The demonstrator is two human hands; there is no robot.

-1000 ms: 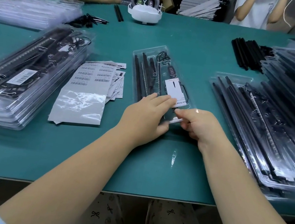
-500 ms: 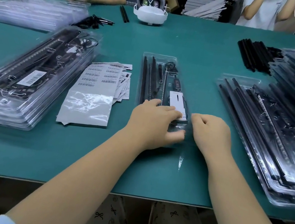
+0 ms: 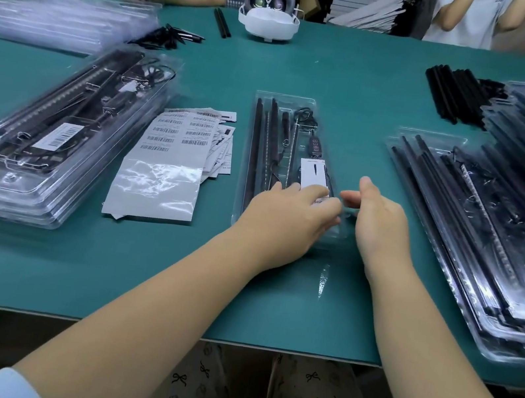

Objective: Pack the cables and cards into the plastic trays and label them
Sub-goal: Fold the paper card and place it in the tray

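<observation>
1 clear plastic tray (image 3: 263, 101) lies on the green table (image 3: 343, 83) under both hands. The left hand (image 3: 289, 217) rests flat on its near end, fingers straight and pressing beside 1 white card (image 3: 312, 172). The right hand (image 3: 379, 218) sits just right of that, fingers relaxed and holding nothing. Beyond the left fingertips run about 5 black rods (image 3: 265, 143) and 1 coiled cable (image 3: 304, 115). Left of the hands lie 1 label sheet (image 3: 172, 149) and 1 stack of packed trays (image 3: 42, 134); right, another stack (image 3: 491, 237).
</observation>
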